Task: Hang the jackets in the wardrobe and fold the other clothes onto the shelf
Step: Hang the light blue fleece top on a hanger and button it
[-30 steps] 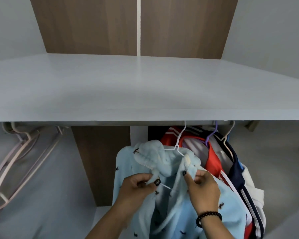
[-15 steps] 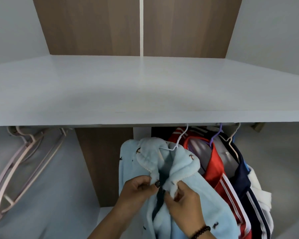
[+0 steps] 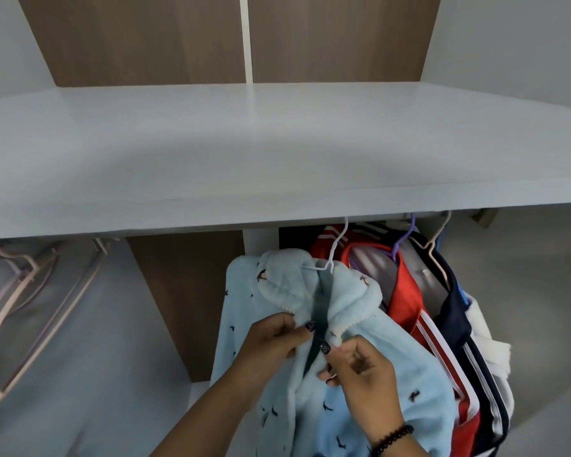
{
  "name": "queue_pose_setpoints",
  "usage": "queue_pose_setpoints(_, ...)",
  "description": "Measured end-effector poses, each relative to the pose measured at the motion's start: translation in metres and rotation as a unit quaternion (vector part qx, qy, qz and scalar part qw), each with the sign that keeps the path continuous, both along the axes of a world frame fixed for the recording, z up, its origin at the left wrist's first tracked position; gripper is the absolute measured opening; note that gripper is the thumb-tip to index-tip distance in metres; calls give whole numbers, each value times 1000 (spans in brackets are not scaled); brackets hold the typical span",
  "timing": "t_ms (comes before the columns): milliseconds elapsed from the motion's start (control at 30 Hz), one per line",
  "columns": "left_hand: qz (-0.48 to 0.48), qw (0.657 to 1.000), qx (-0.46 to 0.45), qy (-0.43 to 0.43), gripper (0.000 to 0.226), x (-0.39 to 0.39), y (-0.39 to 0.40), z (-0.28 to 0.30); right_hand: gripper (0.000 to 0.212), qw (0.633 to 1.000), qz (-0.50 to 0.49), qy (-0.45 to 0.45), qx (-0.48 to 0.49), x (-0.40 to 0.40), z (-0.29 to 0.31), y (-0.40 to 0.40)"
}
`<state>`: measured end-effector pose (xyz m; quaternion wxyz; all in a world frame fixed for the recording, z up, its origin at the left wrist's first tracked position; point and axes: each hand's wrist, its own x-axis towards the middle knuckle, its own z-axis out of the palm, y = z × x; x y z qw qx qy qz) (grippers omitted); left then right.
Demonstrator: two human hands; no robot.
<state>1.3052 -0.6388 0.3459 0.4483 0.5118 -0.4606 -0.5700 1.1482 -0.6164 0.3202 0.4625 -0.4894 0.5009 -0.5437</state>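
At lower centre, the left hand [image 3: 271, 341] and right hand [image 3: 360, 374] each pinch a front edge of the blue fleece jacket [image 3: 360, 324] hanging on its white hanger [image 3: 335, 249], seemingly closing it; next, fasten, then release.

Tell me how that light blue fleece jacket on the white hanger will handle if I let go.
Probably floppy: the light blue fleece jacket sags in folds under both hands. Likely light, since a thin white hanger carries it. Its open front may slide off.

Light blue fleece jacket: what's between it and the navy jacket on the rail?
Head view: a red jacket with white stripes hangs between the light blue fleece jacket and the navy jacket.
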Motion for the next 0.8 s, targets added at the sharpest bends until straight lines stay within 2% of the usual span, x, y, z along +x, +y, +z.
queue_pose_setpoints(100, 4, 1000, 5, -1, 13, 7, 4, -11, 18, 999, 6, 42, -22, -8, -12, 1)
queue_pose_setpoints(200, 32, 999, -19, -34, 22, 18, 6, -14, 19, 995, 44, 83, -25, -15, -21, 2)
queue_pose_setpoints(267, 54, 997, -40, -49, 13, 23, 8, -13, 21, 982, 75, 160, -66, -14, -18, -4)
queue_pose_setpoints(333, 55, 996, -56, -51, 6, 23, 9, -12, 25, 950, 94, 264, -136, -8, -13, -20)
queue_pose_setpoints(367, 50, 995, -63, -54, 7, 23, 10, -13, 28, 937, 82, 307, -147, -5, -12, -31)
queue_pose_setpoints(433, 39, 995, -70, -64, 5, 22, 12, -15, 36, 927, 40, 357, -107, -3, -13, -47)
queue_pose_setpoints(500, 36, 994, -73, -75, 16, 22, 17, -17, 35, 934, 30, 351, -64, -4, -18, -48)
queue_pose_setpoints(633, 24, 982, -124, -138, 43, 31, 22, -16, 29, 948, 89, 289, -102, 1, -15, -26)
queue_pose_setpoints(800, 55, 965, -157, -201, 40, 22, 26, -16, 29, 946, 97, 279, -133, 12, -4, -11)
